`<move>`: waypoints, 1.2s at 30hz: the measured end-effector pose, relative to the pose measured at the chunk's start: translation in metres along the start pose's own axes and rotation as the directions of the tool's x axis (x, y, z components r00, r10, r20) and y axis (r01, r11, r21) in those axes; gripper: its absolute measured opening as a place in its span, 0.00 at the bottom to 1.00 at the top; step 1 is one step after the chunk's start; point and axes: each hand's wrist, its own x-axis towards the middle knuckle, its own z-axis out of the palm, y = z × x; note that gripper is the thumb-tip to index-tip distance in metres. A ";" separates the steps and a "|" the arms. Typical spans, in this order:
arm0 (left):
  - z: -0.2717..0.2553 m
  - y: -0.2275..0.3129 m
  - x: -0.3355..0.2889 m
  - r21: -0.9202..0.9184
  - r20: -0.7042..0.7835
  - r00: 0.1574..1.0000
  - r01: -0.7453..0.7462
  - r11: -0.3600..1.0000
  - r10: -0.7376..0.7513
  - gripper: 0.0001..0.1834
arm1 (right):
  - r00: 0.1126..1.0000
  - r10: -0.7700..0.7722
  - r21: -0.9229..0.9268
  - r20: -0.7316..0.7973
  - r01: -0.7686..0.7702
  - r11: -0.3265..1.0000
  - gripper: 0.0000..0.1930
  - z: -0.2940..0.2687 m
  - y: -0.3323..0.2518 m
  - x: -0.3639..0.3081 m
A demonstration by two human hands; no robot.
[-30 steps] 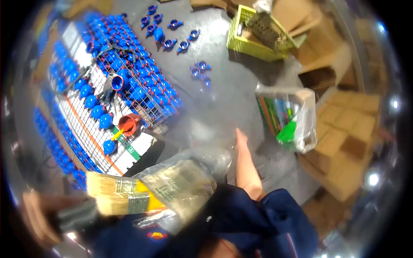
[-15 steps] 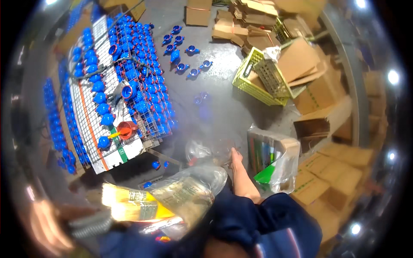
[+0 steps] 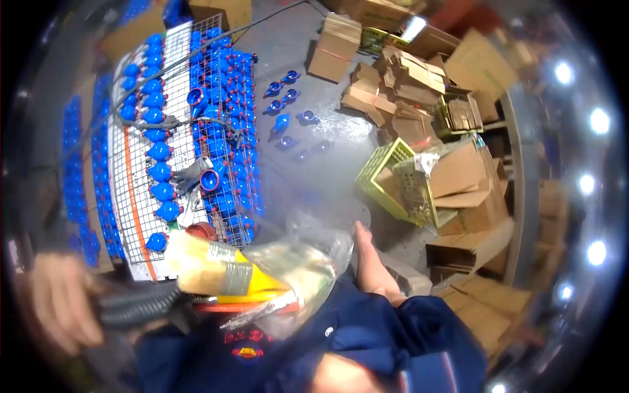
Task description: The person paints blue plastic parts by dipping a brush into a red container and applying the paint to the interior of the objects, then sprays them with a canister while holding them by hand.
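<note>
Closest in, the person's dark blue work jacket [image 3: 367, 340] fills the lower part of the view. Pressed against its chest is a clear plastic bag [image 3: 295, 275], crumpled and partly see-through, with a yellow packet [image 3: 223, 272] lying just to its left, both held up at chest height. The right hand [image 3: 370, 259] rises from the blue sleeve beside the bag's right edge, fingers straight and together, flat and gripping nothing; its side seems to touch the plastic, though I cannot be sure. The left hand [image 3: 59, 301] is low at the left, badly blurred, closed around a dark ribbed hose or handle [image 3: 141, 304]; how tightly it grips I cannot tell.

Just beyond the bag stands a wire mesh rack [image 3: 177, 144] crowded with blue plastic fittings [image 3: 160, 173], some with red rings. A few more blue pieces [image 3: 285, 105] lie scattered on the grey concrete floor [image 3: 308, 170] past the rack.

To the right, a yellow-green plastic crate [image 3: 390, 180] sits tilted among cardboard. Farther out, flattened and open cardboard boxes [image 3: 406, 78] are piled along the far and right sides of the room.
</note>
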 end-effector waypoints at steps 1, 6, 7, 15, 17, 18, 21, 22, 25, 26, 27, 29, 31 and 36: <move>-0.013 0.024 -0.005 -0.061 -0.025 0.999 -0.036 0.997 0.034 0.19 | 0.997 0.065 0.026 -0.045 -0.064 0.998 0.32 0.000 -0.029 0.002; -0.066 0.048 0.050 0.096 0.039 0.999 0.004 0.995 -0.008 0.13 | 0.998 0.066 0.315 -0.022 -0.056 0.947 0.28 0.033 -0.142 0.007; -0.074 0.047 0.060 0.114 0.040 0.999 -0.013 0.993 0.008 0.14 | 0.999 0.049 0.342 -0.014 -0.041 0.939 0.27 0.037 -0.162 0.015; -0.121 -0.026 0.118 0.293 0.022 0.989 -0.148 0.945 0.148 0.17 | 0.993 -0.088 0.188 0.073 0.073 0.979 0.32 0.050 -0.285 0.124; -0.136 -0.057 0.131 0.350 0.007 0.981 -0.186 0.918 0.196 0.18 | 0.980 -0.181 -0.029 0.084 0.184 0.983 0.30 0.051 -0.311 0.168; -0.144 -0.072 0.140 0.380 0.006 0.977 -0.199 0.903 0.212 0.19 | 0.969 -0.235 -0.151 0.075 0.244 0.958 0.30 0.059 -0.328 0.187; -0.162 -0.105 0.161 0.484 -0.039 0.961 -0.223 0.846 0.275 0.20 | 0.981 -0.086 -0.026 0.175 0.092 0.995 0.28 0.075 -0.394 0.170; -0.170 -0.112 0.164 0.496 -0.037 0.953 -0.245 0.833 0.302 0.20 | 0.968 -0.187 0.005 0.165 0.188 0.982 0.28 0.076 -0.392 0.195; -0.190 -0.123 0.169 0.560 -0.064 0.923 -0.281 0.779 0.379 0.22 | 0.984 -0.073 -0.131 0.165 0.095 0.987 0.27 0.090 -0.448 0.175; -0.199 -0.122 0.169 0.574 -0.073 0.911 -0.295 0.764 0.407 0.22 | 0.983 -0.059 -0.167 0.172 0.088 0.982 0.27 0.095 -0.465 0.172; -0.208 -0.118 0.169 0.582 -0.075 0.902 -0.306 0.753 0.424 0.23 | 0.983 -0.044 -0.202 0.178 0.081 0.976 0.27 0.103 -0.476 0.172; -0.230 -0.094 0.176 0.575 -0.008 0.935 -0.285 0.767 0.354 0.19 | 0.981 -0.052 -0.174 0.189 0.085 0.981 0.28 0.120 -0.489 0.184; -0.231 -0.053 0.155 0.478 0.038 0.936 -0.326 0.816 0.351 0.17 | 0.977 -0.079 -0.140 0.198 0.108 0.984 0.29 0.139 -0.478 0.242; -0.281 0.016 0.172 0.448 0.122 0.962 -0.272 0.852 0.244 0.09 | 0.969 -0.065 -0.210 0.238 0.116 0.971 0.35 0.210 -0.564 0.227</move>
